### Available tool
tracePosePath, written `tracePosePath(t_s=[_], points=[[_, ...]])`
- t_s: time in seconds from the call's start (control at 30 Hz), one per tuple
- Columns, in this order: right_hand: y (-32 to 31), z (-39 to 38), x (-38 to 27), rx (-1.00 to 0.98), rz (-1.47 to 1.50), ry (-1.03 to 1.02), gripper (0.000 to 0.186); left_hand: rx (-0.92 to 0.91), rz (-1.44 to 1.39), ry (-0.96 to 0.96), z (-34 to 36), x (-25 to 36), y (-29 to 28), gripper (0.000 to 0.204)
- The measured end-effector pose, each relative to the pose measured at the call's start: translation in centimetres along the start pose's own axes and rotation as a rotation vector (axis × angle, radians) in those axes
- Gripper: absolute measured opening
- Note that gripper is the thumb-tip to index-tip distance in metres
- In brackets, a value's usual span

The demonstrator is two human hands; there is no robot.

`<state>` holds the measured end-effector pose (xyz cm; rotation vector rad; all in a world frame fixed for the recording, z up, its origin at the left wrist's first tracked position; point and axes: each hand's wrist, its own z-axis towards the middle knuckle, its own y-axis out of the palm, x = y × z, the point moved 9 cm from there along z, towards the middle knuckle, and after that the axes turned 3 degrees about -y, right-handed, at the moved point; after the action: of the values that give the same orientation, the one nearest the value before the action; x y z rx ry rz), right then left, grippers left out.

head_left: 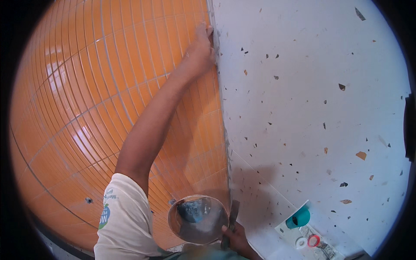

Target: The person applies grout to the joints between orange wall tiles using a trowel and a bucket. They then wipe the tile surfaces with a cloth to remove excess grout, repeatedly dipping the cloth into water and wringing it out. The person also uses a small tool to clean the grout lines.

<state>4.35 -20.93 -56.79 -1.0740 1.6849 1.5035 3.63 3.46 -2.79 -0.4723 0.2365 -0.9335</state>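
My left hand (200,54) is stretched far up to the seam where the orange tiled wall (123,65) meets the pale speckled surface (299,108). Its fingers are closed against the joint, and a small dark edge shows by them; what they hold is too unclear to name. Low in the middle, my right hand (236,240) grips a narrow, dark, flat tool (232,216). The thumb lies across it at the rim of a round bowl (174,225). Inside the bowl are grey smears and a darker bluish patch. Whether the right hand also carries the bowl is hidden.
At the lower right stands a teal cup (298,218) beside a red ring-shaped thing (313,241) and a white ring (300,242), on a light sheet or board. Small metal fittings (89,200) stick out of the tiles at the lower left.
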Motion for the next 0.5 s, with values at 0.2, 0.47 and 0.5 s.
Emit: tracePosePath(t_s=[0.2,0.47,0.5], points=[[-0.7,-0.2,2.5,-0.018,0.041,-0.054,0.035,-0.066,-0.007,-0.065,-7.7,1.1,2.3,0.068],[-0.2,-0.6,2.0,-0.002,-0.003,-0.062,0.029,0.085,-0.037,0.046,-1.4,1.0,-2.0,0.064],[0.1,-1.0,1.7,0.019,-0.008,-0.048,0.026,0.051,-0.031,0.033,-0.5,0.1,-1.6,0.064]])
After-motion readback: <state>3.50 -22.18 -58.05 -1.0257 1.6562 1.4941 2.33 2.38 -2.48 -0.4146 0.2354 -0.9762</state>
